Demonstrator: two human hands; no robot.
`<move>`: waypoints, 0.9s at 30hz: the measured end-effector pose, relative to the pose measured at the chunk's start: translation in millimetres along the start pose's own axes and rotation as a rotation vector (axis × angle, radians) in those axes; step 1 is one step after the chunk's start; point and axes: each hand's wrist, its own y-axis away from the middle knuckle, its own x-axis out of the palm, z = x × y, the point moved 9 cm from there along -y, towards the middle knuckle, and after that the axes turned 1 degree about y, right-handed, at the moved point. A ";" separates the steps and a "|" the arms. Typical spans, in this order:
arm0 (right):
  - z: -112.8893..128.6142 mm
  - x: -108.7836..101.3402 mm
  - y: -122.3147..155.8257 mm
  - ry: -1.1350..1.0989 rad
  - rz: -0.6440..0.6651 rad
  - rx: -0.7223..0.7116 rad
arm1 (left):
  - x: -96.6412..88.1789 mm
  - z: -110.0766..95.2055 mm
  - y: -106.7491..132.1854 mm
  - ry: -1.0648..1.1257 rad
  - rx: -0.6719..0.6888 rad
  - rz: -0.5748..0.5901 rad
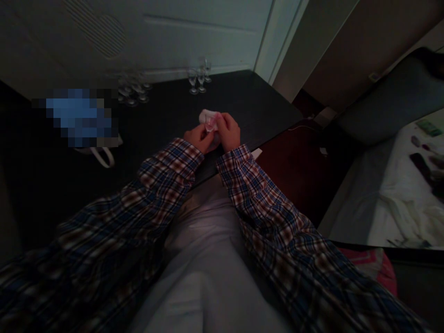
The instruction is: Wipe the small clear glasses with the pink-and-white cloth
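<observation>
My left hand [200, 137] is closed around the lower part of a small clear stemmed glass [209, 124]. My right hand [229, 131] pinches a white and pink cloth [206, 114], which lies against the far side of the glass. Both hands are close together above the dark table [243, 101]. Beyond them, three stemmed glasses [193, 83] stand upright near the wall panel. Another group of several stemmed glasses [133, 92] is at the back left, dim and partly blurred.
A blurred-out blue item [79, 115] and a pale strap [103, 157] lie on the table's left side. To the right are dark red carpet [287, 162] and a bed [391, 185] with a white sheet and scattered items. A pink bag-like thing [385, 268] shows at lower right.
</observation>
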 end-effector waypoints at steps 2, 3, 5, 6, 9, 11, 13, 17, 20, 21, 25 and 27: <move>1.2 0.0 0.4 0.001 0.008 0.002 | -0.7 -0.2 0.7 -0.001 0.002 -0.008; 1.5 0.0 0.5 0.001 0.010 0.004 | -1.1 -0.1 1.0 0.000 0.003 -0.013; 1.6 -0.4 0.6 -0.004 0.007 0.005 | -1.2 0.4 1.4 0.006 0.007 -0.022; 1.3 -0.4 0.5 -0.007 0.006 0.005 | -1.2 0.9 1.3 0.008 0.009 -0.028; -0.1 0.3 0.3 -0.019 0.008 0.001 | -0.7 2.6 0.9 0.006 0.013 -0.039; -0.7 0.9 0.2 -0.029 0.010 -0.005 | -0.7 1.7 0.9 0.007 0.027 -0.039; -0.8 1.0 0.2 -0.034 0.010 -0.005 | -0.8 0.0 1.2 0.006 0.038 -0.030; 0.6 0.2 0.9 -0.031 0.009 0.010 | 0.0 -2.5 1.9 0.003 0.037 0.012; 2.3 -0.6 1.6 -0.023 0.007 0.019 | -0.2 -3.3 1.6 0.011 0.042 0.014; 2.6 -0.6 1.6 -0.019 0.007 0.020 | 0.0 -3.1 1.2 0.012 0.040 0.013; 2.5 -0.8 0.7 -0.004 -0.004 -0.003 | 1.0 -2.3 0.2 0.018 0.038 0.007; 1.3 -0.9 0.0 0.002 -0.011 -0.012 | 0.6 -2.1 0.2 0.014 0.035 -0.002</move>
